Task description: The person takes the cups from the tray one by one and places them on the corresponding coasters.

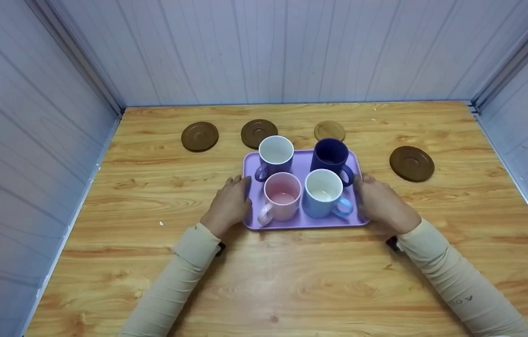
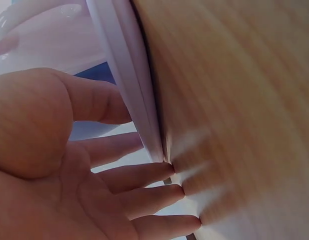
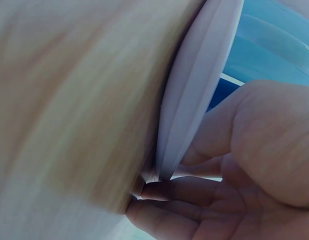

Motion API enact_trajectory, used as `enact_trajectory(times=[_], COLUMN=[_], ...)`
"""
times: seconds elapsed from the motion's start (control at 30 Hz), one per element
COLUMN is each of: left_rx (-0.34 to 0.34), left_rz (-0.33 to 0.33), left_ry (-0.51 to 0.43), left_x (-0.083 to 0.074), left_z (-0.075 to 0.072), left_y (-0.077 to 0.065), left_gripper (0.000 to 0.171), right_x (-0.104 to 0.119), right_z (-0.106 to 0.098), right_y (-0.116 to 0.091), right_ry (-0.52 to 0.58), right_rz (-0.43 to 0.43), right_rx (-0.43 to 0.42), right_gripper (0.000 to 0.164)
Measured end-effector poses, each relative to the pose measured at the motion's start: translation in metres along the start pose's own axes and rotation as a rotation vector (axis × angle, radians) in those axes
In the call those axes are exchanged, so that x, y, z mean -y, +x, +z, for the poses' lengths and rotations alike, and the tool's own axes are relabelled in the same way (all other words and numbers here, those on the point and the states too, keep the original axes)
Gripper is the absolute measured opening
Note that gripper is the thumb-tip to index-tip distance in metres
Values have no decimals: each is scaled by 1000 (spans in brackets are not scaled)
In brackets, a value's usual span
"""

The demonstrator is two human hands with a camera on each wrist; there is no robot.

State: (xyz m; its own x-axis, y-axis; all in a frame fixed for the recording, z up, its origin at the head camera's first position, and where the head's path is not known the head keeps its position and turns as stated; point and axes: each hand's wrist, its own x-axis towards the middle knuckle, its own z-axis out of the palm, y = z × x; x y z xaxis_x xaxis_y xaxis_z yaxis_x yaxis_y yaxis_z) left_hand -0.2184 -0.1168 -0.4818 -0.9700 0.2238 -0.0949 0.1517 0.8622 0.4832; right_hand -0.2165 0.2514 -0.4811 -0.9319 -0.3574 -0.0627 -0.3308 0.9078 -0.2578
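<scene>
A lilac tray (image 1: 301, 164) lies on the wooden table with several mugs standing on it. At its back are a white-lined dark mug (image 1: 277, 152) and a dark blue mug (image 1: 322, 161); in front stand a pink mug (image 1: 282, 192) and a light blue mug (image 1: 318, 203). My left hand (image 1: 229, 203) holds the tray's left side, thumb at the rim (image 2: 127, 75) and other fingertips down at the tabletop. On the opposite side my right hand (image 1: 383, 201) grips the tray likewise, its thumb partly behind the rim (image 3: 192, 85) in the right wrist view.
Behind the tray lie two dark brown coasters (image 1: 200, 136) (image 1: 255, 132) and a lighter round coaster (image 1: 329, 130). Another dark brown coaster (image 1: 412, 164) is to the right. Pale panel walls (image 1: 264, 51) enclose the table (image 1: 273, 281) at the back and both sides.
</scene>
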Motion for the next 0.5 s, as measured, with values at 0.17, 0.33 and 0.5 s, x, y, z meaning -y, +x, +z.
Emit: enact_trajectory(times=[0.17, 0.33, 0.5], left_rx=[24, 36, 41], left_rz=[-4, 6, 11], left_ry=[5, 19, 29], left_x=[0, 1, 1], left_z=[-1, -1, -1], left_y=[-1, -1, 1], left_gripper=[55, 56, 58], right_x=[0, -1, -1], right_z=[0, 1, 0], right_y=[0, -1, -2], right_ry=[-11, -19, -11], right_rz=[-11, -43, -42], right_rx=[-7, -46, -43], right_gripper=[50, 38, 35])
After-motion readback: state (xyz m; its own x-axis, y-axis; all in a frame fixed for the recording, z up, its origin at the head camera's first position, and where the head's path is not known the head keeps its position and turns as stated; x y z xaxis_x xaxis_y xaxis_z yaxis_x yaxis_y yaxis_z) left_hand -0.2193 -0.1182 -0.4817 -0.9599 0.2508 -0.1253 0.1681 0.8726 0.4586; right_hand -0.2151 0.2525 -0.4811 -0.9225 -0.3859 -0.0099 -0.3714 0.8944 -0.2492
